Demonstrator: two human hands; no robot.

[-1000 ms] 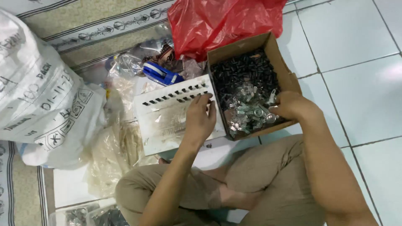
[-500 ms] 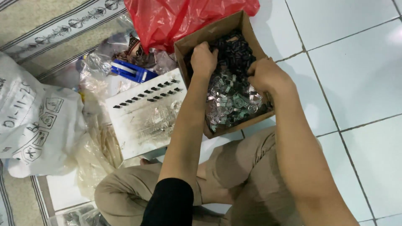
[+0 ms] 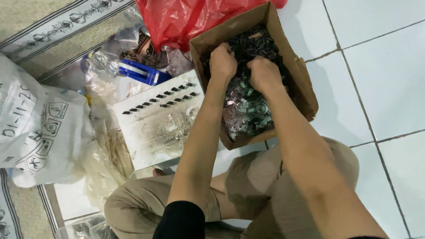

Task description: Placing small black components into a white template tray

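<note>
While I sit cross-legged on the white tiled floor (image 3: pixel 380 79), both of my hands are down inside the open brown cardboard box (image 3: pixel 305 93), which lies just beyond my knees, right of centre in the scene. My left hand (image 3: pixel 222 62) is curled into a loose fist over the heap of small black and clear plastic parts (image 3: pixel 252 110); my right hand (image 3: pixel 263 73) is likewise bent, knuckles up, just beside it. Both appear to be pinching or gathering parts, but the fingertips are buried in the heap, so I cannot tell exactly what each one grips. Risk, as I judge it: the box sits tilted with its near wall low and the parts piled close to that edge, so a hard scoop could push pieces over onto the tiles. The parts are small, so a hasty lift could drop some. The heap itself is dark at the far end of the box and paler, glinting with clear and greenish pieces, at the near end. To the left, touching the box, lies a white flat board with two rows of black parts set in it (image 3: pixel 159 115). A crumpled red plastic bag (image 3: pixel 177 20) lies at the far side, and a blue tape dispenser (image 3: pixel 141 71) lies left of it.
</note>
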